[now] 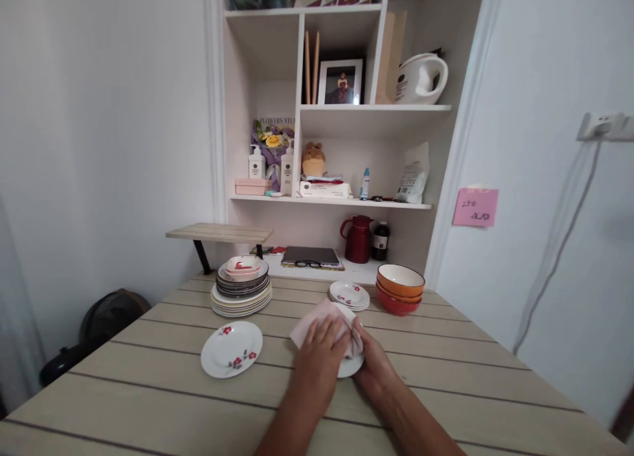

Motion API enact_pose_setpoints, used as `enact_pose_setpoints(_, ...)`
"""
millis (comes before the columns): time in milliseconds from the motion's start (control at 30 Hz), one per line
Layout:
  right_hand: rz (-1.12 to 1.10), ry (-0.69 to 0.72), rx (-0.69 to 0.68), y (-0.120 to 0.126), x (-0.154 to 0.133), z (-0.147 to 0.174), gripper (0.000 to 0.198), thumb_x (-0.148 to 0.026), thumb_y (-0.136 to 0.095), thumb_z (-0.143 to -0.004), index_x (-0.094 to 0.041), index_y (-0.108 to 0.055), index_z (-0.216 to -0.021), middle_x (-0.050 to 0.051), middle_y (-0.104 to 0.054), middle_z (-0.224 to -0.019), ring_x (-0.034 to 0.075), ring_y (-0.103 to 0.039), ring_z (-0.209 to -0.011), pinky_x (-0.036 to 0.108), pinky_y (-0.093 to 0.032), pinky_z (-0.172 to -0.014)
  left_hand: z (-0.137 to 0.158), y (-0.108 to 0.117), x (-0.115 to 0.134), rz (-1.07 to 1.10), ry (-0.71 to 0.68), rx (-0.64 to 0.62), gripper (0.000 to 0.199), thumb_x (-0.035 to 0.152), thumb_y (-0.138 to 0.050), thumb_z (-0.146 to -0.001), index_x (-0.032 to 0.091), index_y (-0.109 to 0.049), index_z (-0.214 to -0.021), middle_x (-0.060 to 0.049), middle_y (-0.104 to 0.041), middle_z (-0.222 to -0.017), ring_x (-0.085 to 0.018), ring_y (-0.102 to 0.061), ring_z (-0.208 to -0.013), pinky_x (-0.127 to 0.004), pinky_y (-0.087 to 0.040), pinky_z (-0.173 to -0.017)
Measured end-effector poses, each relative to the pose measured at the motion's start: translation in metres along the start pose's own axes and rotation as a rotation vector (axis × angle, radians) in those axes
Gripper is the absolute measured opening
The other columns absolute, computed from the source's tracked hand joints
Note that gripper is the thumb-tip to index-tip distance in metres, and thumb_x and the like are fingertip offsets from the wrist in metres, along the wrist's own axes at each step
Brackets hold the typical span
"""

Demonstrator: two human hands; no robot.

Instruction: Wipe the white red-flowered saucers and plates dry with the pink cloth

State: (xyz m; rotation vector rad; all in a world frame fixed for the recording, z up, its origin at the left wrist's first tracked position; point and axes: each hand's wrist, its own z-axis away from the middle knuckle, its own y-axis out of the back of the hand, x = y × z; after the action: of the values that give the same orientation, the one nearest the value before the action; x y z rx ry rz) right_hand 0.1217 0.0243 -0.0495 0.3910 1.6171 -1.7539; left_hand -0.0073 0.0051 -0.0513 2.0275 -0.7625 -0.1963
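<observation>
A small white plate [351,367] is held at its right edge by my right hand [372,358], thumb on the rim side and fingers underneath. A pale pink cloth [308,319] lies over most of that plate. My left hand [323,342] presses the cloth onto the plate, its fingers laid over the fabric. To the left, a white plate with red flowers [232,350] rests flat on the table. Behind my hands sits a short stack of small flowered plates [349,295]. How much of the held plate is decorated is hidden by the cloth.
On the wooden table [163,403], a tall stack of plates [242,304] topped by a small dish [242,266] stands at back left. Orange and red bowls [400,282] are stacked at back right. Behind are a red jug [358,239], a laptop [311,255] and a low raised shelf [220,233].
</observation>
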Motion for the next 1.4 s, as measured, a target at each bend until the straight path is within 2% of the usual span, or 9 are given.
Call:
enact_pose_setpoints(200, -0.032, 0.04, 0.037, 0.004, -0.007, -0.001, 0.04, -0.049, -0.058, -0.086, -0.012, -0.071, -0.095, 0.012, -0.078, -0.089, 0.026, -0.073, -0.089, 0.037, -0.054, -0.085, 0.008, -0.017, 0.015, -0.05, 0.012, 0.003, 0.044, 0.012, -0.038, -0.094, 0.015, -0.052, -0.136, -0.013, -0.049, -0.144, -0.028, -0.042, -0.136, -0.048, -0.042, -0.11)
enact_pose_setpoints(367, 0.025, -0.077, -0.011, 0.002, -0.008, 0.008, 0.046, -0.054, -0.062, -0.082, -0.009, -0.071, -0.084, 0.015, -0.077, -0.079, 0.027, -0.073, -0.082, 0.036, -0.056, -0.079, 0.008, -0.008, 0.022, 0.129, -0.134, -0.061, 0.048, 0.017, -0.044, -0.092, 0.02, -0.048, -0.139, -0.007, -0.048, -0.146, -0.023, -0.044, -0.135, -0.041, -0.036, -0.115)
enact_pose_setpoints(633, 0.007, 0.037, 0.004, -0.011, 0.003, 0.006, 0.035, -0.043, -0.061, -0.086, -0.012, -0.071, -0.1, 0.009, -0.079, -0.089, 0.023, -0.073, -0.084, 0.033, -0.056, -0.081, 0.002, 0.012, 0.006, 0.052, 0.112, 0.01, 0.057, 0.016, -0.053, -0.086, 0.03, -0.046, -0.141, -0.003, -0.036, -0.154, -0.03, -0.029, -0.143, -0.056, -0.02, -0.119)
enact_pose_setpoints(867, -0.047, 0.139, 0.156, 0.003, 0.0, -0.002, 0.034, -0.043, -0.063, -0.084, -0.016, -0.069, -0.103, 0.007, -0.079, -0.081, 0.025, -0.074, -0.079, 0.039, -0.058, -0.079, 0.004, 0.007, 0.007, -0.082, 0.338, -0.01, 0.051, 0.017, -0.056, -0.086, 0.03, -0.051, -0.134, -0.005, -0.041, -0.151, -0.032, -0.047, -0.128, -0.049, -0.046, -0.097)
enact_pose_setpoints(1000, -0.13, 0.212, 0.264, 0.01, -0.011, -0.008, 0.028, -0.04, -0.064, -0.084, -0.018, -0.069, -0.101, 0.004, -0.079, -0.079, 0.022, -0.073, -0.074, 0.036, -0.058, -0.08, 0.007, 0.008, 0.002, -0.032, 0.407, -0.083, 0.054, 0.015, -0.056, -0.084, 0.034, -0.051, -0.134, -0.007, -0.058, -0.131, -0.026, -0.06, -0.106, -0.039, -0.045, -0.091)
enact_pose_setpoints(1067, -0.187, 0.256, 0.294, 0.012, -0.017, -0.01, 0.024, -0.038, -0.062, -0.086, -0.019, -0.068, -0.099, 0.002, -0.079, -0.079, 0.02, -0.073, -0.073, 0.034, -0.058, -0.08, 0.008, 0.006, -0.004, 0.118, 0.438, -0.04, 0.059, 0.011, -0.055, -0.082, 0.033, -0.05, -0.137, -0.008, -0.065, -0.116, -0.026, -0.059, -0.105, -0.038, -0.042, -0.093)
enact_pose_setpoints(1200, -0.167, 0.238, 0.229, 0.009, -0.021, -0.006, 0.024, -0.039, -0.064, -0.084, -0.019, -0.069, -0.097, 0.004, -0.079, -0.083, 0.022, -0.074, -0.079, 0.036, -0.059, -0.079, 0.005, -0.002, -0.019, 0.809, 0.55, 0.238, 0.043, 0.016, -0.059, -0.08, 0.025, -0.063, -0.122, -0.009, -0.066, -0.119, -0.025, -0.057, -0.113, -0.035, -0.039, -0.101)
enact_pose_setpoints(1267, -0.081, 0.16, 0.137, 0.003, -0.016, -0.001, 0.028, -0.041, -0.066, -0.082, -0.017, -0.069, -0.097, 0.008, -0.079, -0.085, 0.026, -0.074, -0.083, 0.04, -0.059, -0.079, 0.001, -0.002, -0.022, 1.025, 0.608, 0.293, 0.037, 0.03, -0.059, -0.085, 0.024, -0.062, -0.121, -0.008, -0.068, -0.117, -0.023, -0.061, -0.109, -0.034, -0.045, -0.096)
enact_pose_setpoints(1400, 0.094, 0.118, 0.079, -0.012, -0.004, 0.01, 0.037, -0.044, -0.071, -0.077, -0.014, -0.069, -0.099, 0.009, -0.079, -0.082, 0.027, -0.074, -0.079, 0.039, -0.059, -0.072, -0.001, 0.007, -0.019, 1.63, 0.776, 0.316, 0.06, 0.052, -0.071, -0.075, 0.026, -0.056, -0.127, -0.006, -0.073, -0.104, -0.021, -0.069, -0.09, -0.031, -0.054, -0.078)
